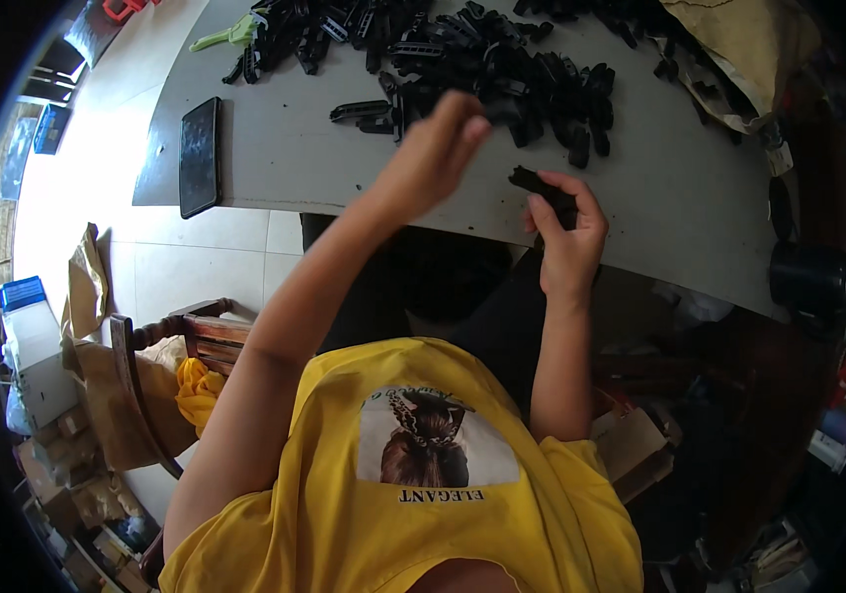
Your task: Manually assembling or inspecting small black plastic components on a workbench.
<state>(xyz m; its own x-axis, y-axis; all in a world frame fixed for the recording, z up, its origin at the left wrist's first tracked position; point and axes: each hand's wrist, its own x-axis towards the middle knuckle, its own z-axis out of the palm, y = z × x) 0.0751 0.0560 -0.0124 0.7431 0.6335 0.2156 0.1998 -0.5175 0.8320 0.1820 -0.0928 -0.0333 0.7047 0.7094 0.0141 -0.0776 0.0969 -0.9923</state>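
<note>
A black moulded plastic part (pixel 545 190) is pinched between the thumb and fingers of my right hand (pixel 574 232), just above the table's near edge. My left hand (pixel 433 153) hovers over the near side of a pile of black plastic parts (pixel 463 44). Its fingers are curled and smeared by motion, and a dark blur beside them hides whether it grips a part. Left of that hand, a few slotted black pieces (pixel 361 111) lie at the pile's near edge.
The pile covers the far side of the grey table (pixel 275 148). A black phone (pixel 201 158) lies near its left edge, with a light green tool handle (pixel 227 35) beyond. Brown paper (pixel 739 49) rests at the far right. A wooden chair (pixel 211 336) stands at the left.
</note>
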